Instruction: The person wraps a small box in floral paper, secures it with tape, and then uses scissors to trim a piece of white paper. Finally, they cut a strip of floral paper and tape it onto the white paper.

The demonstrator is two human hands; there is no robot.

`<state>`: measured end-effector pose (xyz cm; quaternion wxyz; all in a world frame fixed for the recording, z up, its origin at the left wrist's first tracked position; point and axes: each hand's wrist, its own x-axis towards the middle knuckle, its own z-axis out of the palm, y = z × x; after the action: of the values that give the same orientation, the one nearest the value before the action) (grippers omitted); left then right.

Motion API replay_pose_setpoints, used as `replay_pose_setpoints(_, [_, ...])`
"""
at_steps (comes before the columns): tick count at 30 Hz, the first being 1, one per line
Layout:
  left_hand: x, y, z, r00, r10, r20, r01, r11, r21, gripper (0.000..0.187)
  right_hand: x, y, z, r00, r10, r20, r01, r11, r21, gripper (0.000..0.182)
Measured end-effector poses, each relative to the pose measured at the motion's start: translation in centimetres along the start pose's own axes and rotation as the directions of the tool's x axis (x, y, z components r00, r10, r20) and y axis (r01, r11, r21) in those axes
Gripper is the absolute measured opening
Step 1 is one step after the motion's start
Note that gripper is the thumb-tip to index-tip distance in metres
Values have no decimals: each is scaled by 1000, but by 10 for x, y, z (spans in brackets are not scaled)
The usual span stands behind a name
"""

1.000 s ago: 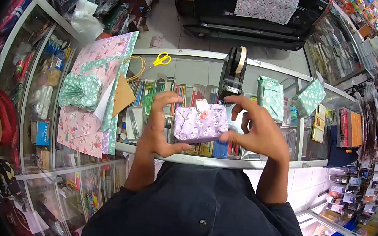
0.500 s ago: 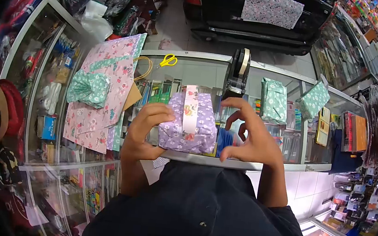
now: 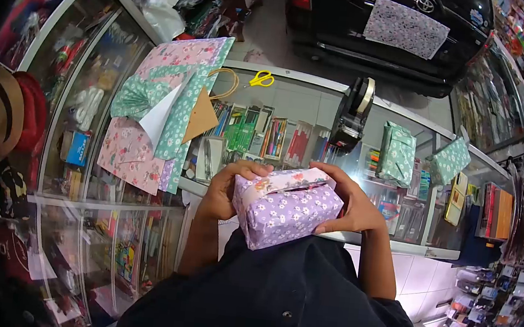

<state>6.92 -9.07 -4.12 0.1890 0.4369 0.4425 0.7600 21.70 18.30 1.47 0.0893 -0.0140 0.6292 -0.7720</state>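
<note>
Before shirt, left hand, right hand angled inward, fingers clamped on purple parcel.

Looks forward and steeply down from head height, over a dark shirt; close to left hand and right hand; takes in, fisheye-wide, a glass display counter and, farther off, a black Toyota.

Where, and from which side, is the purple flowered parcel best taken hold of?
Probably hold the purple parcel by its two ends, from left and right, where the left hand and right hand are now: it is boxy, longest sideways, and the pink band along its top seems partly raised, so avoid it.
</note>
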Motion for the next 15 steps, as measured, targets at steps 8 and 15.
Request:
replay_pose_setpoints(8, [1,58,-31,949,-170,-265,282,833,476,65,17,9,26,936,-136,-325,59,970,-235,110])
replay_pose_setpoints(15, [7,102,-80,702,668,-248,166,185,969,62,69,20,70,786,-403,-469,36,787,-616,99])
